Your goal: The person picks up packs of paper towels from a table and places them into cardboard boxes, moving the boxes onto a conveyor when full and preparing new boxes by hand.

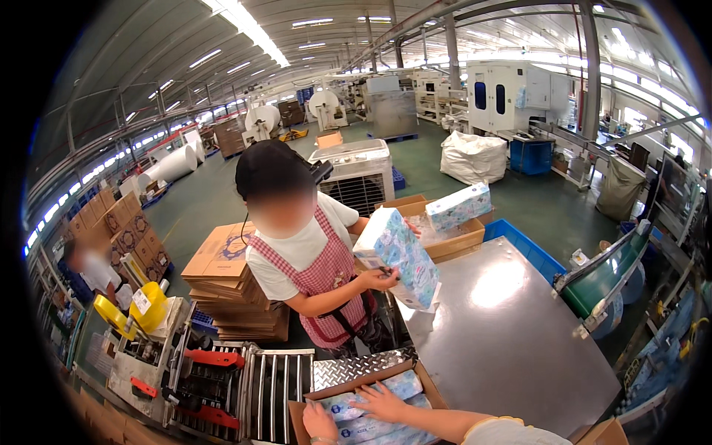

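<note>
An open cardboard carton (295,409) sits at the lower edge, filled with rows of blue-and-white tissue packs (366,429). My right hand (382,405) lies on top of the packs with its fingers spread. At the carton's left end my left hand (320,423) rests against the packs beside the wall, fingers stretched out; part of it is cut off by the picture's edge. Across from me, a co-worker in a red checked apron (326,278) holds a large tissue bundle (400,256) in both hands over the table's corner.
A metal table (512,319) stands to the right, with a green conveyor belt (604,285) beyond it. Behind it are a carton with another tissue bundle (460,206) and a blue crate (525,248). Rollers (274,393), a tape machine (148,308) and stacked flat cartons (222,259) lie left.
</note>
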A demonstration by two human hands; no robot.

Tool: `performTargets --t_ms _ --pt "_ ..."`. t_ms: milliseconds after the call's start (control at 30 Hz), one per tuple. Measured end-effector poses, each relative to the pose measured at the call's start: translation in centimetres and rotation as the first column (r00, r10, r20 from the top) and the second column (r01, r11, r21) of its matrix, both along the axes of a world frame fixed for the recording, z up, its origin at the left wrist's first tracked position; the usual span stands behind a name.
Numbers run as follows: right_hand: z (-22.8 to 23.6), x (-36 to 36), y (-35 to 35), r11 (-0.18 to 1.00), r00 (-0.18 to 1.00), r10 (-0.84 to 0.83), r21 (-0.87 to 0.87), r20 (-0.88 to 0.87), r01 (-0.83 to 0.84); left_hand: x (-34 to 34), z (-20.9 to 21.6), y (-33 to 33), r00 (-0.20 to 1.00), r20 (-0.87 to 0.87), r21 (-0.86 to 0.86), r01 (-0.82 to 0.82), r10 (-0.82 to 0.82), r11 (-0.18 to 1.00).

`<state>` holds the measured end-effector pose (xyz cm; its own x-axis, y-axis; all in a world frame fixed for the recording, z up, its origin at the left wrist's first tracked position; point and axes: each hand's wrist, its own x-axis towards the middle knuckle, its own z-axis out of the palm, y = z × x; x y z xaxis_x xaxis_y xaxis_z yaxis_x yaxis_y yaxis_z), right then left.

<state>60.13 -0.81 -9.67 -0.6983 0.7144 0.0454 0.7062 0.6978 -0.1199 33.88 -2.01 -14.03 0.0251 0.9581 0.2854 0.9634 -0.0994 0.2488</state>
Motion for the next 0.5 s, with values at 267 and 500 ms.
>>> performTargets --t_ms 267,500 --pt "-5.3 4.6 -2.8 0.825 0.851 -0.522 -0.223 0.051 0.52 3.5 3.6 -2.1 0.848 -0.316 -0.583 0.179 -0.424 0.792" --pt "2.6 7.3 -3.0 0.884 0.831 -0.466 -0.189 -0.304 0.427 -2.8 0.1 -0.5 0.828 -0.043 -0.117 0.552 -0.56 0.826"
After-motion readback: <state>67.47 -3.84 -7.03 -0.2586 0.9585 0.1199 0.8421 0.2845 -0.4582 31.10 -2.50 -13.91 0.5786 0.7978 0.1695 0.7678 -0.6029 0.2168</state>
